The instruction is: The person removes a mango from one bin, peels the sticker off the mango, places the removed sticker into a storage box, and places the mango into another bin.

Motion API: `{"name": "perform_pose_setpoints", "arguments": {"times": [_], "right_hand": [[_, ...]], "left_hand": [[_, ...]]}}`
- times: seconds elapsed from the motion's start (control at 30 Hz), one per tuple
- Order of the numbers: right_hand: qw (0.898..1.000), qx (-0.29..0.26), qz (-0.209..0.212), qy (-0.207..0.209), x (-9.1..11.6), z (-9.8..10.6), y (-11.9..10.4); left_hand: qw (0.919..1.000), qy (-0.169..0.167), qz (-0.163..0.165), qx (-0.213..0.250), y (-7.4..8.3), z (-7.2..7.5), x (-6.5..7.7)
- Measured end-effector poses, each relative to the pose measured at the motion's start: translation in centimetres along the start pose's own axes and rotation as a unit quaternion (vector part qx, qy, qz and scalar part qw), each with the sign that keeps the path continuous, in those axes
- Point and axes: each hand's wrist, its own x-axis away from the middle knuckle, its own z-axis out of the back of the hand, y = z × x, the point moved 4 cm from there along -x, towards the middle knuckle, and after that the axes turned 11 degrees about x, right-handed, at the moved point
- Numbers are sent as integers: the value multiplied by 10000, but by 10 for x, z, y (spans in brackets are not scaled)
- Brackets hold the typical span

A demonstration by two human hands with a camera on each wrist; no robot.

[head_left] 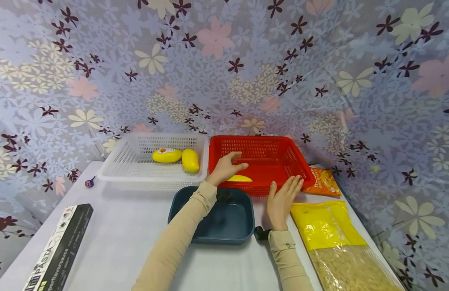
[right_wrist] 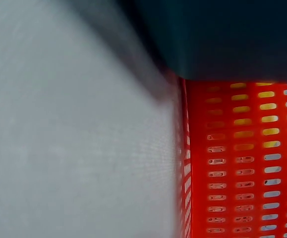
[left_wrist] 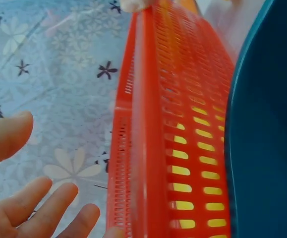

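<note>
My left hand hovers over the left part of the red basket, thumb and fingers apart with nothing between them. Just below it lies a yellow mango, partly hidden by the basket's front wall. In the left wrist view, the fingers stand beside the red rim. My right hand rests its straight fingers on the basket's front right rim. Two more yellow mangoes, one with a sticker and one plain, lie in the white basket. The right wrist view does not show the right hand.
A dark blue tray stands in front of the baskets, under the left forearm. To the right lie an orange packet and a yellow-topped clear bag. A long black and white box and a lollipop lie at left.
</note>
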Motion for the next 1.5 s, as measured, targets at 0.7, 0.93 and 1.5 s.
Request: {"name": "perform_pose_setpoints", "arguments": {"times": [0.7, 0.93, 1.5], "right_hand": [[9999, -60, 150, -14, -1, -1, 2], [9999, -74, 125, -52, -1, 0, 0], [9992, -20, 233, -328, 0, 11, -2]], "left_hand": [[9847, 1547, -504, 620, -5, 50, 44], [9658, 2376, -554, 878, -14, 73, 61], [9182, 3923, -429, 352, -40, 119, 121]]}}
